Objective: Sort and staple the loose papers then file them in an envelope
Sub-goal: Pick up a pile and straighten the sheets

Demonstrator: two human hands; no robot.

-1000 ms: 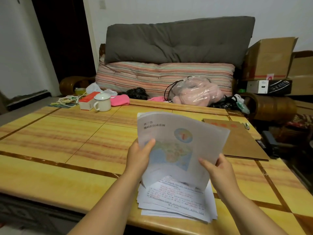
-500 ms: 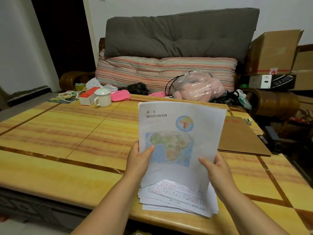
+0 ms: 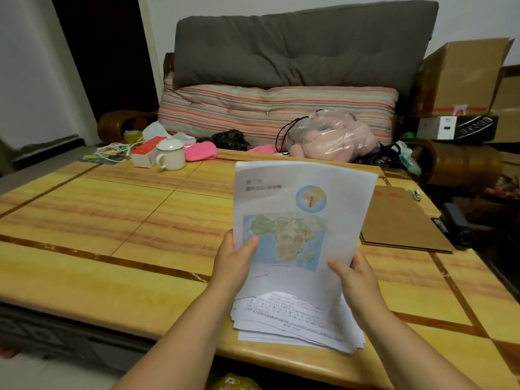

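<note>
Still at the sorting step I'd say: left hand (image 3: 235,260) and right hand (image 3: 356,280) each have a grip pinching the map sheet (image 3: 298,220), raised just above the paper pile (image 3: 292,319). Next it needs laying beside that pile; envelope (image 3: 402,223) sits right of it on the tabletop (image 3: 112,220).

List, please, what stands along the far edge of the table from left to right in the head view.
Tangle of cables → red and white box → white enamel mug with lid → pink cloth → clear plastic bag with a pink soft toy.
</note>
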